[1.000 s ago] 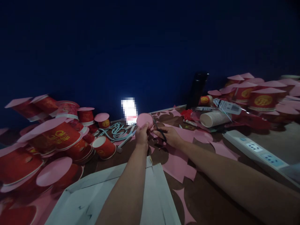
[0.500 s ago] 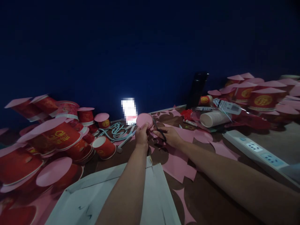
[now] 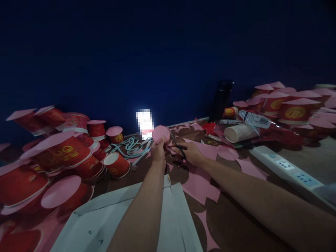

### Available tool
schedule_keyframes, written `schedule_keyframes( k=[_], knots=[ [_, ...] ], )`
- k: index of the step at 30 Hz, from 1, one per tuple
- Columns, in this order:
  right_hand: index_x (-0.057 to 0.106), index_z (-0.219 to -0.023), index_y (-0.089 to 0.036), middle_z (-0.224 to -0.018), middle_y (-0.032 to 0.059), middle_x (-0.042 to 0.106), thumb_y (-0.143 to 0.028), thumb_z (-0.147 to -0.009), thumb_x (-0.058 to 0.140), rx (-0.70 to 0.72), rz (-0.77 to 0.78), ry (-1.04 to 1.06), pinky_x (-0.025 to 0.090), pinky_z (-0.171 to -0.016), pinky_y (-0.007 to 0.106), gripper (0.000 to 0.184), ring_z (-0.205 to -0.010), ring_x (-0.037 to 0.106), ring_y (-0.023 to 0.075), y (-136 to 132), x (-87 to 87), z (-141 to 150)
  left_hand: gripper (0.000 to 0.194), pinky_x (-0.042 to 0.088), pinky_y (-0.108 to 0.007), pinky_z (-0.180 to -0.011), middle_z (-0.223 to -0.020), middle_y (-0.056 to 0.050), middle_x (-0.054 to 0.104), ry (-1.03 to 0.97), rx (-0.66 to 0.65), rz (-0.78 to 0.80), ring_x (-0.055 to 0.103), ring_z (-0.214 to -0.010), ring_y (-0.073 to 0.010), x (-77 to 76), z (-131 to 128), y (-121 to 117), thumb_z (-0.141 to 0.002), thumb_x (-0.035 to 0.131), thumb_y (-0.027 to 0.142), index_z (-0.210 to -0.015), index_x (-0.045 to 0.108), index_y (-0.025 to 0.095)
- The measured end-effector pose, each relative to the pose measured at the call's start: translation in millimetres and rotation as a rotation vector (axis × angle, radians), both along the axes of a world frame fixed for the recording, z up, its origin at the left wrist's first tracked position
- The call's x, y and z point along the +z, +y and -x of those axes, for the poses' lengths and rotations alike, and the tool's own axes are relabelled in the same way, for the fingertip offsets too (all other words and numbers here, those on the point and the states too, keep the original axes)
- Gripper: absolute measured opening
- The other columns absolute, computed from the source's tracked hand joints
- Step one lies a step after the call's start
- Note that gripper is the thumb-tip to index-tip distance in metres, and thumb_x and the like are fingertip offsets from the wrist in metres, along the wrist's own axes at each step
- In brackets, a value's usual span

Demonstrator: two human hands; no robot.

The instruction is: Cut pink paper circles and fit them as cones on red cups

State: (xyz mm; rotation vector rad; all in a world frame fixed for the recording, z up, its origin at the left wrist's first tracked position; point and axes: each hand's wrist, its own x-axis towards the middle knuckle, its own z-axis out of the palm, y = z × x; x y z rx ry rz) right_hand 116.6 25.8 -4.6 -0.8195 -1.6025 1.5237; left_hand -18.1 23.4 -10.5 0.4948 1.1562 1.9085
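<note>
On the brown surface [image 3: 236, 210], one pink disc [image 3: 161, 133] is held upright near the centre of the frame by the left hand [image 3: 159, 154], whose grip is closed on its lower edge. Its flat face is turned toward the camera; being round, it shows no clear long axis. One pair of scissors [image 3: 181, 150] is gripped by the closed right hand [image 3: 190, 152], just right of the disc, its long axis slanting toward the upper left. Whether the blades are parted cannot be told.

Directly behind the disc, slightly left, one glowing phone [image 3: 144, 122] is partly overlapped. Beside it, a pale blue cable [image 3: 131, 147] is coiled. One uncapped red cup [image 3: 118, 168] is tipped at centre left, and the left side is crowded by red cups with pink discs [image 3: 73, 150], too overlapped to be counted. More capped cups [image 3: 295, 112] are massed at the upper right.

At centre right, one black flask [image 3: 222, 99], one stack of pale cups [image 3: 240, 133] lying on its side and one power strip [image 3: 288, 169] are seen. Pink paper offcuts [image 3: 201, 182] are spread below and around the right hand. At the bottom, one white box [image 3: 105, 220] is partly covered by the left forearm.
</note>
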Motion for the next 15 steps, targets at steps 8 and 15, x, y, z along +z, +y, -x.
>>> schedule_keyframes(
  k=[8,15],
  knots=[
    [0.071,-0.096,-0.017,-0.064,-0.0001,0.06,-0.048,-0.066,0.075,-0.043,0.034,0.009,0.041,-0.042,0.021,0.043,-0.048,0.049,0.0092,0.5,2.7,-0.2,0.04,0.048,-0.027,-0.066,-0.071,-0.002,0.066,0.083,-0.064,-0.039,0.061,-0.065,-0.0134,-7.8,0.8,2.0,-0.06,0.076,0.039,-0.088,0.067,0.013],
    [0.073,-0.092,-0.016,-0.07,0.002,0.064,-0.049,-0.068,0.073,-0.075,-0.061,-0.043,0.045,-0.049,0.022,0.041,-0.057,0.055,0.0118,2.7,4.4,-2.1,0.037,0.049,-0.028,-0.065,-0.069,-0.002,0.065,0.057,-0.062,-0.025,0.062,-0.065,-0.0143,-2.8,-2.0,-0.9,-0.06,0.075,0.037,-0.085,0.067,0.012]
  ],
)
